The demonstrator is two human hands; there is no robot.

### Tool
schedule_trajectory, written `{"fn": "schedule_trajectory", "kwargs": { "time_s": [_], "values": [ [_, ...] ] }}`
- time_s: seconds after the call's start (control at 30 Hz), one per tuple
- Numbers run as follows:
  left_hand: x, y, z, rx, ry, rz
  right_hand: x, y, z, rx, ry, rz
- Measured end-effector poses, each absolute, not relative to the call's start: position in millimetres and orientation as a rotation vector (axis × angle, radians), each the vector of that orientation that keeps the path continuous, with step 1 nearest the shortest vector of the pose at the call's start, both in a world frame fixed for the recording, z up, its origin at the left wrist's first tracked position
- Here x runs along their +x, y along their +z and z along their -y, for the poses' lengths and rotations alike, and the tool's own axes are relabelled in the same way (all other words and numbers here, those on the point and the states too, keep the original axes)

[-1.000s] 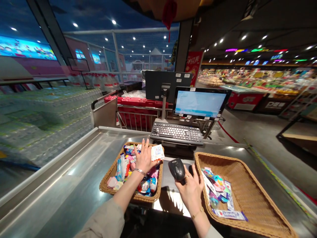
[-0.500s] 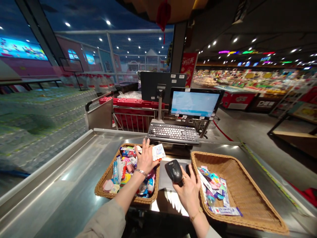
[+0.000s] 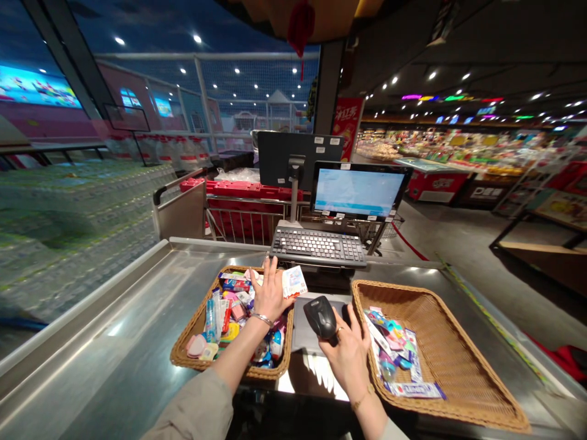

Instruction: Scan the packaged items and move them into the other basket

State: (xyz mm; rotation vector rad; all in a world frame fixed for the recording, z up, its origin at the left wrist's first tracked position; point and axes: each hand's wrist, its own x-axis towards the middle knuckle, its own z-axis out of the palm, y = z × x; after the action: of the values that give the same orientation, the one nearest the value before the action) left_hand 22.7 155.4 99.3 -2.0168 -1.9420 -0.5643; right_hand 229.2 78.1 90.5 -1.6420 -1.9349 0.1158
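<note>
My left hand [image 3: 269, 294] is over the left wicker basket [image 3: 182, 349], its thumb gripping a small white printed package [image 3: 294, 281] with an orange-red edge and what looks like a barcode. Its other fingers stretch forward. In my right hand [image 3: 347, 351] is a black handheld barcode scanner [image 3: 320, 317], its head tilted towards the package and a short distance from it. Small packaged sweets and toys [image 3: 232, 315] fill the left basket. The right wicker basket [image 3: 452, 342] holds several colourful packets near its left side, including a purple-and-white bar [image 3: 416, 390].
A black keyboard [image 3: 318, 245] and a lit monitor [image 3: 358, 190] stand behind the baskets. The metal counter [image 3: 132, 324] has a raised left edge. Beyond it are a shopping cart [image 3: 247, 220] and stacked bottled drinks [image 3: 82, 214].
The view has shifted slightly, so the baskets and monitors sit a little further left. Both hands keep nearly the same pose, with the package and scanner still held.
</note>
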Motion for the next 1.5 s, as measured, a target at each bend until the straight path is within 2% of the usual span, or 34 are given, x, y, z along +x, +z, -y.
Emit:
{"fn": "schedule_trajectory", "kwargs": {
  "time_s": [0.9,1.5],
  "values": [
    [25.3,96.9,-161.3,-1.972,-0.629,1.861,233.1,85.2,-82.1,-1.584,0.169,1.978],
    [42.9,99.8,-171.4,-2.041,-0.644,1.772,254.7,76.7,-88.5,-1.716,-0.041,1.784]
  ]
}}
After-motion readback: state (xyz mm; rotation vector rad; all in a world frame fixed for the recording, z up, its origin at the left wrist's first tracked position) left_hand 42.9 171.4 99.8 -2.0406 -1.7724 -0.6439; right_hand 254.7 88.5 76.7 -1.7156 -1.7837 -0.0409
